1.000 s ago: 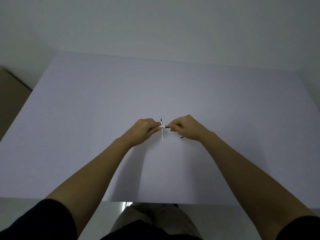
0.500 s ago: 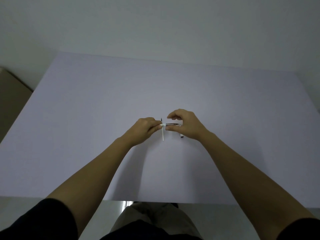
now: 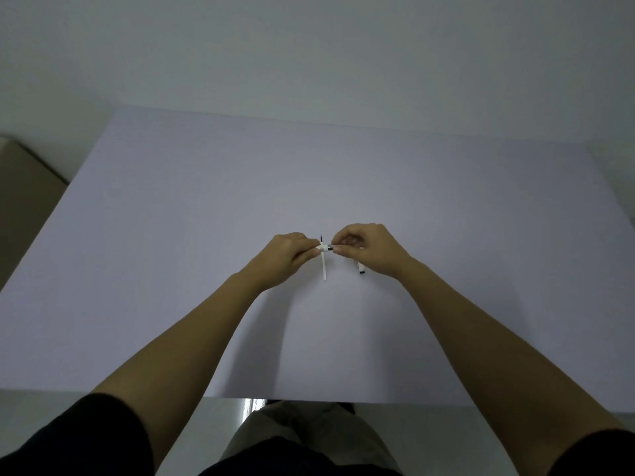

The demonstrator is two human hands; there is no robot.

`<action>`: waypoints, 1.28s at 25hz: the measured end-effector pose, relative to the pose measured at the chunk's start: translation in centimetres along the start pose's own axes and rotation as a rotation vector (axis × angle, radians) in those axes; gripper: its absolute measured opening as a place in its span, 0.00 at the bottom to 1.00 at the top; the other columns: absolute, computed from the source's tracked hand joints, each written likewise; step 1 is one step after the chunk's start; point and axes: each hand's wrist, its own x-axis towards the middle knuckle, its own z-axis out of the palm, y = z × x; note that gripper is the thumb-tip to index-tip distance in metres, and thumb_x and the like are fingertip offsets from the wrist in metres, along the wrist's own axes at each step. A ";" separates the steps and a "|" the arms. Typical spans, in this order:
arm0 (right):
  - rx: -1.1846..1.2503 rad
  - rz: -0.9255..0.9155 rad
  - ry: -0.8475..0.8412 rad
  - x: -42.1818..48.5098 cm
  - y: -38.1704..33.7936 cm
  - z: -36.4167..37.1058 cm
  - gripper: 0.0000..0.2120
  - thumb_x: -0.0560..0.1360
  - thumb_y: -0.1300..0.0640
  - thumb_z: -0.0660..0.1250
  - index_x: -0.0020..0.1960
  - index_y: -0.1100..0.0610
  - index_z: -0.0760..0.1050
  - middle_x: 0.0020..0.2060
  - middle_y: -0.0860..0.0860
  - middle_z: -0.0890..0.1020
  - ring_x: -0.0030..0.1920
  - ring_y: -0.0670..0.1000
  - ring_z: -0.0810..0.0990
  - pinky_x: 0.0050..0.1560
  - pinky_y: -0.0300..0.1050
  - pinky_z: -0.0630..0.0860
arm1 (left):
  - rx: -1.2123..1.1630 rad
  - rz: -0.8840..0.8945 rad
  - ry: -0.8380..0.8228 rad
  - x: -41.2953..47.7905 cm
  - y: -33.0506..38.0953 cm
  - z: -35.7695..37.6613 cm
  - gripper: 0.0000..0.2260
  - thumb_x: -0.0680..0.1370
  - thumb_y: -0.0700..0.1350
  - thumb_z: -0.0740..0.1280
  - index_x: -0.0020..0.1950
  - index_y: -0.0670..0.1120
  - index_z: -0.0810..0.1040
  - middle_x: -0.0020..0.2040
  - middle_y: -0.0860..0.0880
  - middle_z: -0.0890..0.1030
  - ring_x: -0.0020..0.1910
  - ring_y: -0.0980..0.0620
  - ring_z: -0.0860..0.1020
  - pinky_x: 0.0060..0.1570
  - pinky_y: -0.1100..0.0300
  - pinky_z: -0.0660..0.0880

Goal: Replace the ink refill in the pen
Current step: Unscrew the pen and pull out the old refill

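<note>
Both hands meet above the middle of the desk (image 3: pixel 171 269): the left hand (image 3: pixel 287 257) is closed around the white pen barrel (image 3: pixel 322 249), while the right hand (image 3: pixel 369 249) pinches the dark tip piece (image 3: pixel 330 248) at its end. A white refill (image 3: pixel 324 267) lies on the desk just below, and a capped part (image 3: pixel 360 268) rests beside the right hand. This looks like the tip being screwed on or off; which cannot be told. Next calls for steady twisting, parts kept aligned.

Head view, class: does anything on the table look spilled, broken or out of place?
Nothing stands out. Both hands, left and right, pinch the small pen part between them; a thin white refill and a dark-tipped piece lie on the table. No ink spill shows.
</note>
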 end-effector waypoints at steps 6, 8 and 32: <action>-0.039 0.081 -0.058 -0.1 -0.2 -0.4 0.07 0.72 0.45 0.67 0.43 0.47 0.81 0.39 0.47 0.85 0.43 0.47 0.83 0.48 0.50 0.80 | -0.027 -0.004 0.018 0.0 0.5 -0.1 0.11 0.80 0.46 0.59 0.50 0.42 0.78 0.34 0.43 0.75 0.33 0.50 0.70 0.34 0.63 0.61; 0.027 0.038 -0.018 -0.2 -0.4 -0.4 0.02 0.70 0.53 0.71 0.42 0.47 0.80 0.40 0.47 0.84 0.43 0.47 0.83 0.49 0.47 0.79 | -0.031 -0.006 0.024 0.0 0.6 -0.2 0.11 0.80 0.46 0.59 0.49 0.41 0.78 0.33 0.44 0.74 0.33 0.50 0.69 0.34 0.63 0.61; 0.375 0.137 0.057 -0.4 0.9 -0.6 0.05 0.70 0.55 0.73 0.45 0.48 0.79 0.41 0.48 0.84 0.42 0.42 0.83 0.47 0.34 0.77 | -0.047 -0.025 0.055 0.8 0.9 0.4 0.10 0.80 0.45 0.60 0.50 0.43 0.79 0.32 0.46 0.73 0.33 0.51 0.69 0.35 0.62 0.63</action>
